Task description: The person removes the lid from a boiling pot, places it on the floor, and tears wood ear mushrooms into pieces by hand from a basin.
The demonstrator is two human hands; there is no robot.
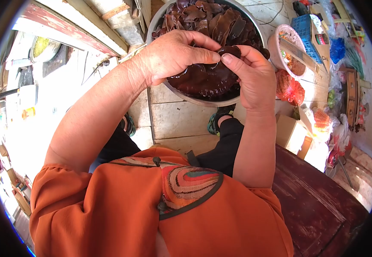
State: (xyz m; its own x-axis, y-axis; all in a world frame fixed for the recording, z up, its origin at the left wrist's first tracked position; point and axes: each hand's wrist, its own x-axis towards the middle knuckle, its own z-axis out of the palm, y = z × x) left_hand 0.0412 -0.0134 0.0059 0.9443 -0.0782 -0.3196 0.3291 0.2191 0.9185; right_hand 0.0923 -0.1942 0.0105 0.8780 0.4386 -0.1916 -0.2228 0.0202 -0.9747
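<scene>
Both my hands are over a large metal basin [259, 30] of dark brown wood ear mushrooms [220, 21]. Between my fingertips is one dark, glossy wood ear piece [231, 50]. My left hand [179, 53] pinches its left side, thumb and forefinger closed together. My right hand [254, 70] grips it from the right, with the thumb laid on top. Dark wet mushrooms or liquid shine in the near part of the basin, below my hands. My palms hide part of the basin's contents.
Right of the basin stands a pink tub [276, 49] with a board across it. Beyond it are a blue crate [304, 34], a red plastic bag [289, 88] and a cardboard box [291, 132]. A dark red wooden bench [310, 197] is at lower right. A door frame [87, 25] rises at left.
</scene>
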